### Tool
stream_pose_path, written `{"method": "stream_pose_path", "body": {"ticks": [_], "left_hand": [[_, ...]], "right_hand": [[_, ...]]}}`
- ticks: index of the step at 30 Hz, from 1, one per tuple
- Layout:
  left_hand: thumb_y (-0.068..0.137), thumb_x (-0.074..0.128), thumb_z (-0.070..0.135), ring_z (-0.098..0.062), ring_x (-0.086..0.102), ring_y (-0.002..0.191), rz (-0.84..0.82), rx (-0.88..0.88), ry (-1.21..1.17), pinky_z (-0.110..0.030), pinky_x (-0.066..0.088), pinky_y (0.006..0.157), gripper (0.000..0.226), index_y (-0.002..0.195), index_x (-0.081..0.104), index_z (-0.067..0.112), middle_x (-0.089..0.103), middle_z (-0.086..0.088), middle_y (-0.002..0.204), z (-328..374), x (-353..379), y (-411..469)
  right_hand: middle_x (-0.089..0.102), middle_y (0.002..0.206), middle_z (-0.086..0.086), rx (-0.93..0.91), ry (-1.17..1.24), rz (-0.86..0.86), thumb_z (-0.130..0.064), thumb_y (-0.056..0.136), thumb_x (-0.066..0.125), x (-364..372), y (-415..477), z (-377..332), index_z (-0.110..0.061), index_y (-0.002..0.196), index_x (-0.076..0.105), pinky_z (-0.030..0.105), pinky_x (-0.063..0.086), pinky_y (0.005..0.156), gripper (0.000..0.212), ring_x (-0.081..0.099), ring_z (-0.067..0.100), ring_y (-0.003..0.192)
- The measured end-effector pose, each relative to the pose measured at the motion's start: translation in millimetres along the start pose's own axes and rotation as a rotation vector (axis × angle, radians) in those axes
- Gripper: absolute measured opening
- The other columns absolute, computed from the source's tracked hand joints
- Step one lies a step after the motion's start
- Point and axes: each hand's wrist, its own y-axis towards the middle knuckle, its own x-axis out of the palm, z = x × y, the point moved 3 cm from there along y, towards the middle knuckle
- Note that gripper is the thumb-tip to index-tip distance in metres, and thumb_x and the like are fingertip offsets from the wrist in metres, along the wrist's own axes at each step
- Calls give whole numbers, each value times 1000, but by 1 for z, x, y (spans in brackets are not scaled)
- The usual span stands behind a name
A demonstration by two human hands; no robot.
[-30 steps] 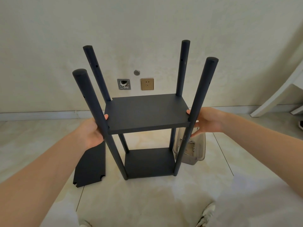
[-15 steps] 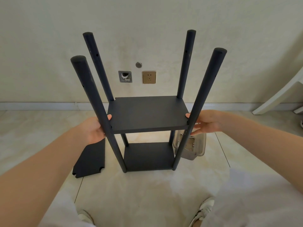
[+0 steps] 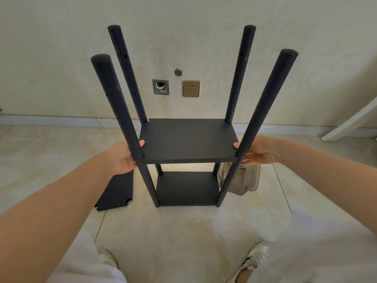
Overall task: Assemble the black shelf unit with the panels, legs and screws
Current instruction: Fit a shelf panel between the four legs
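Note:
The black shelf unit stands on the floor with four round legs, the near left leg (image 3: pixel 120 123) and the near right leg (image 3: pixel 263 117) leaning toward me. A lower panel (image 3: pixel 186 187) sits near the floor. The middle panel (image 3: pixel 188 139) lies level between the legs. My left hand (image 3: pixel 122 158) grips its left edge behind the near left leg, thumb on top. My right hand (image 3: pixel 259 153) grips its right edge, thumb tip on top and fingers underneath. A third black panel (image 3: pixel 116 192) with notched corners lies flat on the floor to the left.
A clear plastic tray (image 3: pixel 240 179) with small metal screws sits on the floor behind the right legs. The wall behind carries a gold socket (image 3: pixel 191 88) and an open junction box (image 3: pixel 160 87). A white frame (image 3: pixel 350 121) leans at the far right. My shoes (image 3: pixel 255 256) are below.
The middle panel has slid down the legs, lower and nearer the bottom panel. Both hands stayed on its edges. The view has tipped downward and my shoes have come into sight.

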Motion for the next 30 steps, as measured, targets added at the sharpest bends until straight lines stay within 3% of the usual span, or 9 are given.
{"method": "stream_pose_path", "body": {"ticks": [4,6,11,14,17,20,23,26,30], "left_hand": [[99,59,15,-24,61,96,-9,-10,1,-34,51,84,20,116,62,4,62,-8,109,-3,0,0],[98,61,15,-25,60,102,-15,-16,4,-36,51,85,23,119,61,5,62,-9,112,-3,-1,1],[97,63,17,-20,60,84,-27,-27,9,-32,52,74,12,103,59,8,60,-6,98,-4,-1,3],[98,62,19,-20,61,86,-18,-26,14,-31,53,74,16,108,59,7,61,-7,104,-4,-3,4],[96,65,20,-25,64,99,-4,-19,73,-39,53,86,35,127,56,7,63,-10,121,-1,-4,4],[102,57,21,-26,64,95,54,-32,54,-39,50,90,25,124,57,9,65,-9,112,-1,-5,1],[108,38,19,-24,61,91,167,-20,9,-36,50,81,22,120,55,14,63,-8,110,-6,-3,-3],[105,42,25,-18,60,89,285,-68,-2,-32,49,66,26,123,57,13,63,-7,118,-15,-5,-6],[99,49,48,-32,67,96,320,-273,-56,-39,57,63,45,122,52,10,63,-11,115,-22,0,-23]], "right_hand": [[70,102,18,35,-1,-14,-8,95,62,1,1,7,-2,100,66,56,59,73,9,69,35,93],[69,101,18,38,25,-27,-8,96,60,1,1,9,-1,99,64,56,59,68,9,69,37,91],[64,105,19,-17,30,-24,-7,94,63,3,3,9,-2,100,62,59,57,77,8,67,44,99],[61,110,19,-17,38,-43,-7,94,62,4,2,10,-2,103,61,60,56,78,10,66,44,101],[59,105,18,-20,50,-68,-6,95,60,5,1,14,0,100,60,61,55,78,8,66,40,95],[59,102,17,-32,45,-73,-4,97,57,8,-3,18,0,96,60,60,56,72,5,65,40,91],[59,102,17,-45,46,-59,-3,98,55,11,-6,20,-1,94,60,61,56,74,6,66,40,90],[59,99,17,-50,57,-38,-1,99,53,13,-7,21,-2,94,61,65,52,87,10,66,39,90],[64,90,16,-25,76,4,-1,101,49,19,-14,23,-1,97,61,67,49,90,13,68,39,85]]}}
